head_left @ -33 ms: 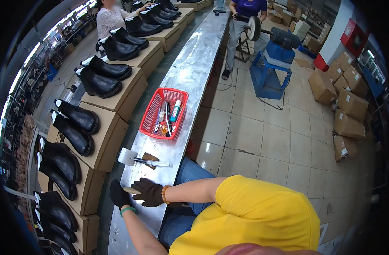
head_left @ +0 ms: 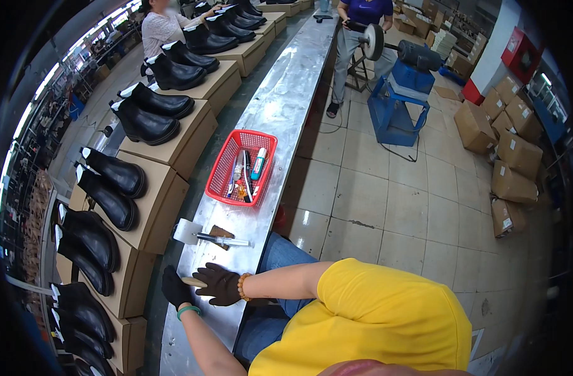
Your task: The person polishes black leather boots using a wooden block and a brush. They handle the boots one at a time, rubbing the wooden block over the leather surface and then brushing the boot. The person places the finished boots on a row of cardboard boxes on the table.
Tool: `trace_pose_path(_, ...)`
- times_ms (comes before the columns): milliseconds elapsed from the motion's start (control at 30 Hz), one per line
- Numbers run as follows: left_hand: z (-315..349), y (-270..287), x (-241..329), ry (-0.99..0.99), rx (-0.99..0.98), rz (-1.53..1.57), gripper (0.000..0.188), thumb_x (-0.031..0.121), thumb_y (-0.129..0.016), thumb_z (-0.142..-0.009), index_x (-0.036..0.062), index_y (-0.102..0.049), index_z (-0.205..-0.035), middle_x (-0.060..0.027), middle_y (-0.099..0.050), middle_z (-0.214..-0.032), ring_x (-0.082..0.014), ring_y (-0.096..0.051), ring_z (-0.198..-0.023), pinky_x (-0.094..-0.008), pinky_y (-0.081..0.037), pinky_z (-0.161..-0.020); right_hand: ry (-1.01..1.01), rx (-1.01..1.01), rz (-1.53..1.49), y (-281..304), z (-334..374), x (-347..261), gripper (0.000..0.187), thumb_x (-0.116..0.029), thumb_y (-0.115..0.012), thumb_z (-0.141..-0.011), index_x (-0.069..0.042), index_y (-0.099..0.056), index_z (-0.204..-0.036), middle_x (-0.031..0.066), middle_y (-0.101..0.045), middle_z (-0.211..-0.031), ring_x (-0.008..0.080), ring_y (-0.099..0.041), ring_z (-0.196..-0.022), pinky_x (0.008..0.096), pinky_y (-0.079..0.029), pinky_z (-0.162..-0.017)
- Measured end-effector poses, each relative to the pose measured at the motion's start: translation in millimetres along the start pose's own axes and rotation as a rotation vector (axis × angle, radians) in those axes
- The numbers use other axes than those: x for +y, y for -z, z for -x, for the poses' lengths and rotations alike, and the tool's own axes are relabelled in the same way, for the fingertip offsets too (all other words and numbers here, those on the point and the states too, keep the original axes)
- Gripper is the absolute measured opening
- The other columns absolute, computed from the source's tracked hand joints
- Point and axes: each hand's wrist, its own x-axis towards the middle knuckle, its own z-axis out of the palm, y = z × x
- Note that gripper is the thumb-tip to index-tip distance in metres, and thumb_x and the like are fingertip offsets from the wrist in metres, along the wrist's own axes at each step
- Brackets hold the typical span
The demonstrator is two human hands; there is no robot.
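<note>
Both my hands wear dark gloves and are at the metal bench [head_left: 202,332]. My left hand [head_left: 175,287] looks closed around one end of a slim beige piece [head_left: 194,282]; its kind cannot be made out, and part of it is hidden. My right hand [head_left: 219,283] lies beside it with fingers spread, close to the other end of that piece. Just beyond the hands are a white roll [head_left: 186,231], a brown pad [head_left: 220,231] and a clear-barrelled pen [head_left: 233,240] lying across the pad.
Farther along the bench stands a red basket [head_left: 215,182] with pens and small bottles. At left, black ankle boots [head_left: 108,195] stand in pairs on cardboard boxes [head_left: 163,213]. Two people are beyond, one beside a wheel machine [head_left: 374,42]. Cartons [head_left: 518,178] are stacked right.
</note>
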Motion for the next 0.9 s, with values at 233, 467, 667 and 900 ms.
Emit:
trace_pose_path(233, -24.6, 29.1, 48.1, 0.247, -0.344, 0.435, 0.058, 0.046, -0.049, -0.086, 0.0037, -0.050, -0.126, -0.0151, -0.051, -0.129, -0.0334, -0.048, -0.118, -0.0416, -0.034, -0.100, 0.092, -0.032, 0.006, 1.8, -11.4, 0.1, 0.054, -0.036, -0.062, -0.074, -0.019, -0.054, -0.124, 0.0170, -0.040, -0.135, 0.0351, -0.029, -0.130, 0.0537, -0.019, -0.107)
trace_pose_path(467, -9.5, 48.3, 140.2, 0.351, -0.448, -0.223, 0.074, 0.063, -0.046, -0.078, 0.0271, -0.029, -0.141, -0.0052, -0.022, -0.150, -0.0322, -0.023, -0.136, -0.0727, -0.014, -0.097, -0.007, 0.083, 0.169, -45.4, -15.4, 16.1, 0.052, -0.033, -0.047, -0.085, -0.008, -0.044, -0.131, 0.0137, -0.034, -0.143, 0.0337, -0.027, -0.132, 0.0491, -0.014, -0.110)
trace_pose_path(667, 3.4, 58.6, 149.8, 0.297, -0.492, -0.266, 0.073, 0.061, -0.045, -0.079, 0.0263, -0.031, -0.141, -0.0082, -0.020, -0.150, -0.0372, -0.021, -0.136, -0.0727, -0.019, -0.095, 0.036, -0.171, 2.811, -34.3, -22.5, -5.7, 0.049, -0.036, -0.034, -0.094, -0.015, -0.028, -0.139, 0.0067, -0.028, -0.146, 0.0311, -0.029, -0.133, 0.0491, -0.018, -0.110)
trace_pose_path(900, 17.5, 75.8, 165.3, 0.067, -0.527, -0.214, 0.064, 0.054, -0.052, -0.078, 0.0177, -0.042, -0.129, -0.0239, -0.039, -0.129, -0.0500, -0.043, -0.109, -0.0611, -0.037, -0.087, 0.068, -0.717, 3.555, -67.6, -25.5, -4.1, 0.047, -0.040, -0.034, -0.094, -0.027, -0.025, -0.139, 0.0057, -0.027, -0.145, 0.0334, -0.031, -0.131, 0.0549, -0.029, -0.103)
